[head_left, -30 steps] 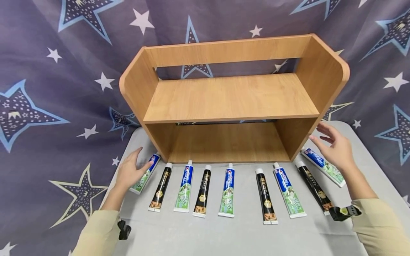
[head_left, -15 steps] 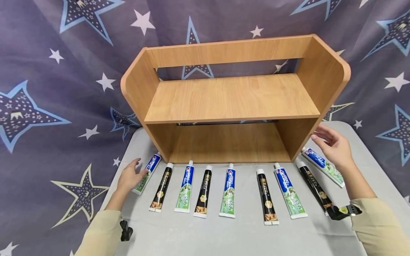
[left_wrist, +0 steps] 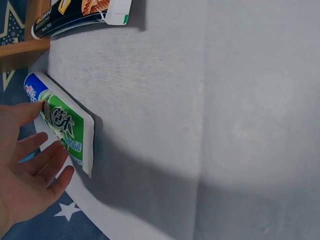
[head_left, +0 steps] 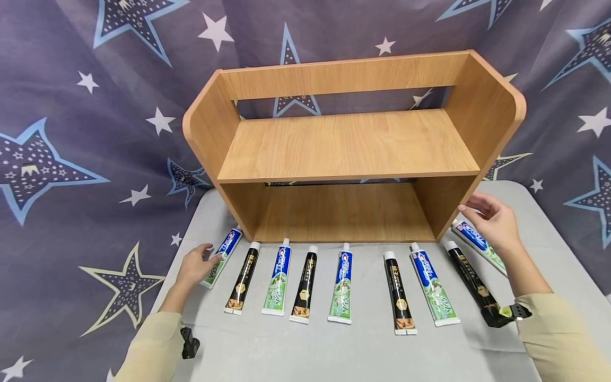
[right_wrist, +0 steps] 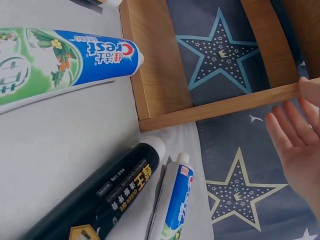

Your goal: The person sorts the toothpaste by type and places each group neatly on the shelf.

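In the head view, my left hand (head_left: 193,267) is beside the leftmost green-and-blue toothpaste tube (head_left: 227,245), which lies at the shelf's left front corner. The left wrist view shows the thumb at the edge of that toothpaste tube (left_wrist: 62,120), its other fingers loosely bent alongside. My right hand (head_left: 494,223) is at the right side panel of the wooden shelf (head_left: 348,146), above the rightmost toothpaste tube (head_left: 470,235). In the right wrist view, the right hand (right_wrist: 300,135) has its thumb tip at the panel's edge, fingers loosely bent on the outer side.
Between the hands, black toothpaste tubes (head_left: 304,286) and green-and-blue tubes (head_left: 341,286) lie in a row on the grey tablecloth (head_left: 353,353), caps toward the shelf. A star-patterned curtain (head_left: 57,223) hangs behind and at both sides.
My left hand has lowered toward the leftmost tube, its thumb and fingers drawing closer together. The right hand has shifted slightly left and down along the shelf's side. The tubes stay in place.
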Demonstrator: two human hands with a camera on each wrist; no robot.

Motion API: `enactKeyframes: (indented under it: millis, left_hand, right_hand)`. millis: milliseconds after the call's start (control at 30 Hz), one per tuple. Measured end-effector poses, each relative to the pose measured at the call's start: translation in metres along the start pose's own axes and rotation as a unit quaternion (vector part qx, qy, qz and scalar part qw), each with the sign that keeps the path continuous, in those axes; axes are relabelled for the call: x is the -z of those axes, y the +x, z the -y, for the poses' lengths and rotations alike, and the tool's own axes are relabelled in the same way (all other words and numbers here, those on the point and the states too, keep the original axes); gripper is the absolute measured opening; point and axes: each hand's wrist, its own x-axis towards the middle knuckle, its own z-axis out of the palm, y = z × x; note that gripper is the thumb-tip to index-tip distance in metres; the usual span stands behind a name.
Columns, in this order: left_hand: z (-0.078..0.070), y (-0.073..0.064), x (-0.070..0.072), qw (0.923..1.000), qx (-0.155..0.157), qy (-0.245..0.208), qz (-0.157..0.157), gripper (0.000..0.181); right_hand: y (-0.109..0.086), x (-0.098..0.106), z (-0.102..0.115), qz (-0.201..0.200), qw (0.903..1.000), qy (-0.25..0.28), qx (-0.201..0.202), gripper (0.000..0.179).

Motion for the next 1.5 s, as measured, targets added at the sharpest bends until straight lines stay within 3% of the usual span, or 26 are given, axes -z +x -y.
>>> enactKeyframes:
  millis: [100, 267, 533, 867, 1100, 1367, 1500]
  left_hand:
    - [0.000, -0.001, -0.002, 1.0000, 0.002, -0.003, 0.005, 0.052]
    - [-0.003, -0.001, -0.003, 0.9998, 0.002, -0.011, 0.015, 0.050]
    - [-0.006, 0.003, -0.002, 0.9996, 0.004, -0.018, 0.020, 0.047]
    - [-0.009, 0.004, -0.003, 0.9992, 0.014, -0.018, 0.032, 0.047]
    - [-0.014, 0.003, -0.002, 0.9993, 0.012, -0.018, 0.029, 0.045]
    - [-0.012, 0.006, -0.005, 0.9984, 0.031, -0.029, 0.038, 0.047]
    - [-0.012, 0.009, -0.002, 0.9976, 0.039, -0.041, 0.039, 0.046]
  right_hand:
    - [-0.002, -0.002, -0.002, -0.002, 0.9996, 0.026, -0.008, 0.035]
    - [-0.003, -0.004, -0.001, -0.012, 0.9996, 0.022, -0.016, 0.034]
    - [-0.001, -0.008, 0.001, -0.014, 0.9975, 0.069, -0.008, 0.033]
    - [0.002, -0.006, -0.001, -0.017, 0.9989, -0.013, -0.041, 0.032]
    - [0.002, -0.006, 0.002, -0.013, 0.9988, 0.031, -0.036, 0.033]
    - [0.004, -0.005, 0.003, -0.014, 0.9990, -0.002, -0.043, 0.032]
    - [0.004, -0.006, 0.003, -0.015, 0.9988, 0.014, -0.044, 0.032]
